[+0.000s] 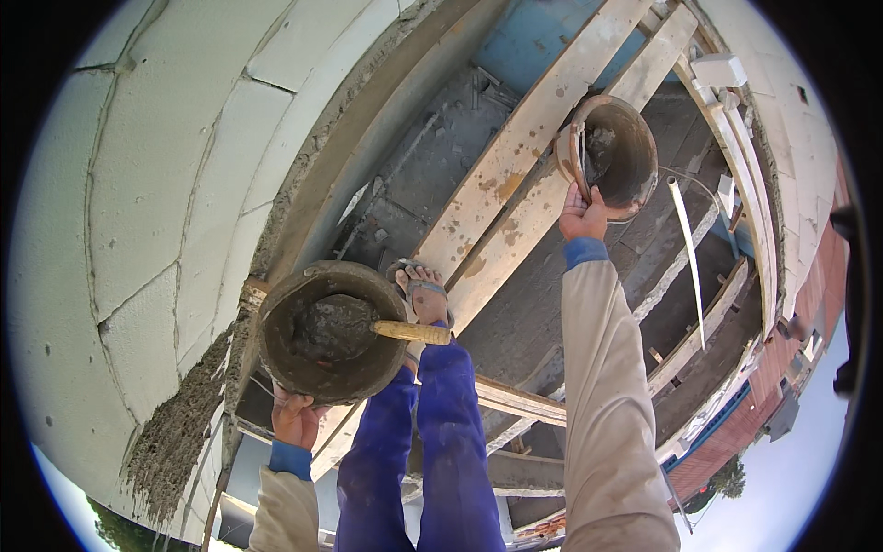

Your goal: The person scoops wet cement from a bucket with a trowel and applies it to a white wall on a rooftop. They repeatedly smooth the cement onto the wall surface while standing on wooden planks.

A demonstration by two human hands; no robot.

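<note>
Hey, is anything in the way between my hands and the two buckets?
Nothing visible is: the left hand holds the near edge of the left bucket, the right hand that of the right bucket. A wooden handle crosses the left bucket's right rim, clear of both.

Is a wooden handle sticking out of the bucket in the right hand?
No, the wooden handle sticks out of the nearer bucket, held by the left hand; the right hand holds the farther bucket.

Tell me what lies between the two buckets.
In the head view, a sandalled foot and two spattered wooden planks lie between the left bucket and right bucket.
</note>
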